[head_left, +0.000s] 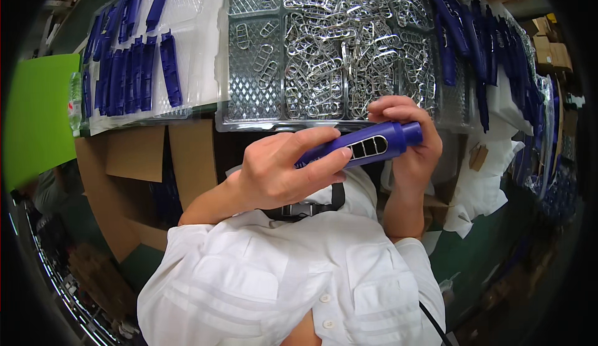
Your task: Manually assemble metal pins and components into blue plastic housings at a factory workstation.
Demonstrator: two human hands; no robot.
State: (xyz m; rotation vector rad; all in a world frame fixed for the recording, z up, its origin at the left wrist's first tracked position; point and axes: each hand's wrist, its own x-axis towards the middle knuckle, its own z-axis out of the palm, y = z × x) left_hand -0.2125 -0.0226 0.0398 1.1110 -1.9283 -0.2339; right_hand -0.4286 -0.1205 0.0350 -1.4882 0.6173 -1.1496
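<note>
A blue-purple plastic tool housing [367, 141] is held level in front of my chest. On its upper face is a long black window, split by silver bars and ringed by a silver frame. My left hand [280, 165] grips the left part of the body, with fingers above and thumb near the frame. Curled about the narrow right end, my right hand [414, 143] keeps its fingertips over the far side. Just beyond stands a clear divided tray [249, 123] heaped with small silver metal frames [336, 53], several lying loose in its left compartments.
Blue half-shells [128, 75] lie in rows on the left of the bench. More blue housings [451, 19] are piled at the right. An open cardboard box [103, 202] sits below left, a white bag [479, 190] below right. A green panel [37, 109] stands far left.
</note>
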